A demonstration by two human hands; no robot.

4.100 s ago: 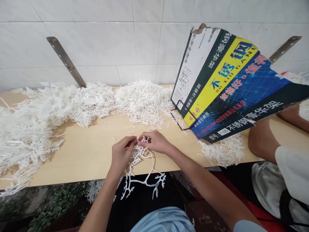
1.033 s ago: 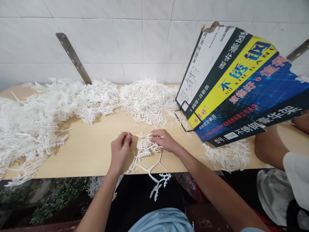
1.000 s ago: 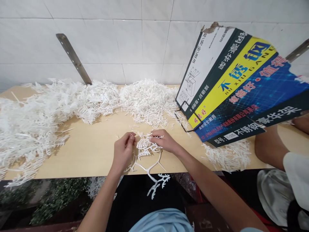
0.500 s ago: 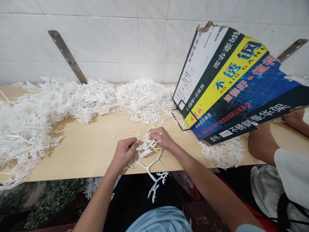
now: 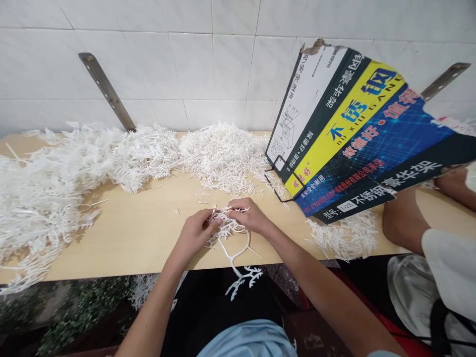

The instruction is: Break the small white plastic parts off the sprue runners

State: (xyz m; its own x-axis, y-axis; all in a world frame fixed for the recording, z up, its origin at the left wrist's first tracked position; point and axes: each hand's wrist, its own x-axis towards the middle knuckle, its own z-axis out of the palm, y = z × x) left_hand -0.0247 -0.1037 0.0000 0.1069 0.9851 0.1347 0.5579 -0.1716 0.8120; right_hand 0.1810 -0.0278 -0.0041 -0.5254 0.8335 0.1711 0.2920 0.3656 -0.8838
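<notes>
White plastic branch (image 5: 233,248) — stem hanging over the near bench (image 5: 141,233) edge, twig cluster on top. Left hand (image 5: 195,233) moved in against the cluster since half a second ago, fingers pinched on twigs; right hand (image 5: 250,214) gripping just beyond. Past the branch — loose twig heaps (image 5: 219,156), printed carton (image 5: 357,129).

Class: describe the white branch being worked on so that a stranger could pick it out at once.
On the long wooden table, find the person's left hand and right hand at the near edge. Both pinch one white plastic branch; unlike the loose heaps behind, its forked stem hangs over the edge.
</notes>
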